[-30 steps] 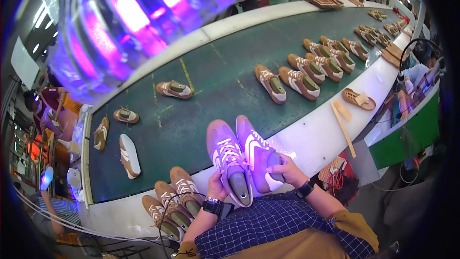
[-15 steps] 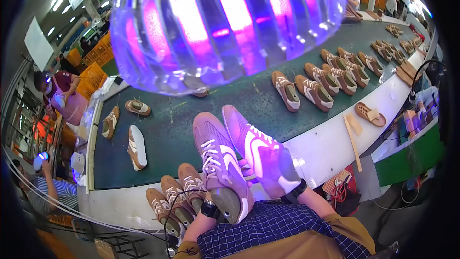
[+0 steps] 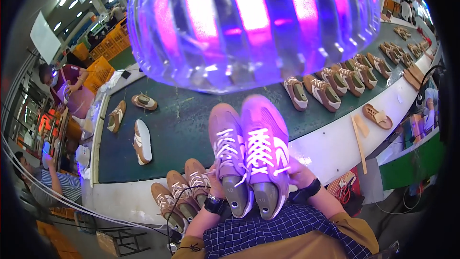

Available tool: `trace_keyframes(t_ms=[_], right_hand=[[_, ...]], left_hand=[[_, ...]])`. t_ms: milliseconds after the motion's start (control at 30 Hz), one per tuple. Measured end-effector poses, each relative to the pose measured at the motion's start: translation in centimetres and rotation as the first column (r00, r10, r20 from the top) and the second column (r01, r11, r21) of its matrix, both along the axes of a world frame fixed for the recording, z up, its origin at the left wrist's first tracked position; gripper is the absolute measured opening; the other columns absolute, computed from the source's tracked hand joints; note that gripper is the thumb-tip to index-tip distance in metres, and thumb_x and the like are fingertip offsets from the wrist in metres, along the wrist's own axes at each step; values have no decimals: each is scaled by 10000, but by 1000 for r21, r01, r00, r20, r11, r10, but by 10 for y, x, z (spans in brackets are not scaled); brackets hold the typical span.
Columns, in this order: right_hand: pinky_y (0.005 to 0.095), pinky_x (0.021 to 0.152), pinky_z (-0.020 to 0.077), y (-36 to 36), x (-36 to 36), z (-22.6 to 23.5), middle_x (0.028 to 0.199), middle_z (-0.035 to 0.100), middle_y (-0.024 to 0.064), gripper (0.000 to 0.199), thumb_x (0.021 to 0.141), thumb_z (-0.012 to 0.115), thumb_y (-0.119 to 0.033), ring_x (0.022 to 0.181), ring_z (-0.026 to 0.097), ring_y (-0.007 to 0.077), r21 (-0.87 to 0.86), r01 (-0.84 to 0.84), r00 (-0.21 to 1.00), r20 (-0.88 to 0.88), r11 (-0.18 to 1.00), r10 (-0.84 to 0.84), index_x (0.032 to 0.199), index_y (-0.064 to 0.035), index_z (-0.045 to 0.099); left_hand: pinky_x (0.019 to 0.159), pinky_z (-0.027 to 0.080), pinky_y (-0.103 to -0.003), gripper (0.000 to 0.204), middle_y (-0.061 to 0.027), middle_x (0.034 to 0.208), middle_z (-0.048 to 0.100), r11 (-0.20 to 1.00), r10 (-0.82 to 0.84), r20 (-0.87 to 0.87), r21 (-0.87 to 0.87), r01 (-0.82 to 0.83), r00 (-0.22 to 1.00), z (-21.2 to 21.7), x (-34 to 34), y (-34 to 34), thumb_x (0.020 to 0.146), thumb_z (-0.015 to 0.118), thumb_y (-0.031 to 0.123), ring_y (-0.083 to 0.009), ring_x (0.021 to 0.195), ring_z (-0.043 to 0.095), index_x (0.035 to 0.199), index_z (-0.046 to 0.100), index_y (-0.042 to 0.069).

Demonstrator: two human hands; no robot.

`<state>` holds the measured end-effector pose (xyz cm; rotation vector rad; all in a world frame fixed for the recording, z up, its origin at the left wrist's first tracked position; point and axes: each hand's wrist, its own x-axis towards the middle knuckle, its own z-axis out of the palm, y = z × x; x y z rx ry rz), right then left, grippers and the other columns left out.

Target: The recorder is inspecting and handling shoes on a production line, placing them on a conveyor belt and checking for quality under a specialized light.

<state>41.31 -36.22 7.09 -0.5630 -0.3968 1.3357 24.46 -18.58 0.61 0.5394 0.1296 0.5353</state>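
Observation:
Two lace-up sneakers are held up side by side in front of me, toes pointing away, under a glowing violet lamp (image 3: 249,24). My left hand (image 3: 216,182) grips the left sneaker (image 3: 225,139) from its outer side, most of its fingers hidden behind the shoe. The right sneaker (image 3: 264,124) is tinted pink-violet by the light, and my right hand (image 3: 300,173) holds it by its outer side near the heel. Grey-green shoe lasts fill both openings. White laces show on both uppers, whose inner sides touch or nearly touch.
Several brown sneakers (image 3: 175,192) stand left of my left forearm on the pale table edge (image 3: 120,201). More stand on the green conveyor belt (image 3: 191,115); one (image 3: 142,141) lies on its side. A sandal-shaped piece (image 3: 377,116) and tan strip (image 3: 359,148) lie right. Co-workers (image 3: 72,86) are at left.
Both sneakers have turned so their laces and tongues face me, and they now sit upright, closer together. My right hand has come out from behind its shoe to the outer side.

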Motion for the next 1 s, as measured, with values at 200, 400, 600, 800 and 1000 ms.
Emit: trace_keyframes(t_ms=[200, 400, 600, 800, 1000], right_hand=[[380, 1047, 356, -12, -11, -34, 1300, 476, 135, 750, 748, 701, -244, 1194, 479, 246, -118, 37, 997, -57, 992, -44, 1349, 6, 330], [396, 1012, 398, -12, -2, -27, 1241, 518, 138, 572, 818, 623, -178, 1135, 523, 253, -131, 238, 952, -166, 962, -258, 1306, 4, 387], [366, 952, 441, -5, -4, -21, 1188, 547, 61, 496, 837, 631, -213, 1093, 543, 197, -146, 495, 858, -71, 856, -509, 1264, -62, 429], [372, 890, 484, 1, -12, -20, 1130, 569, 54, 440, 839, 632, -228, 1054, 565, 189, -262, 564, 786, -121, 783, -606, 1221, -87, 466], [389, 919, 467, 4, -13, -25, 1174, 543, 62, 463, 842, 629, -240, 1078, 551, 205, -255, 595, 766, -107, 762, -634, 1239, -87, 445]], left_hand=[[910, 469, -391, 454, -159, 1086, 618, 960, -231, -220, -209, 185, 948, 18, -9, -11, 847, 491, 324, -266, 997, 599, 1149, 550, -9], [1005, 395, -405, 467, -124, 1211, 559, 948, 16, -154, -313, -64, 988, 8, 4, -1, 832, 535, 225, -271, 1104, 542, 1249, 467, 25], [933, 471, -396, 480, -78, 1189, 568, 927, 188, -229, -281, -249, 955, 21, 1, 5, 800, 605, 222, -242, 1093, 551, 1239, 473, 81], [907, 490, -406, 491, -79, 1180, 566, 908, 244, -291, -267, -324, 925, 17, -1, 4, 796, 622, 240, -251, 1078, 556, 1234, 473, 75], [933, 476, -441, 525, -87, 1214, 547, 916, 232, -300, -253, -312, 925, 14, 1, 3, 789, 623, 241, -262, 1111, 540, 1259, 458, 77]])
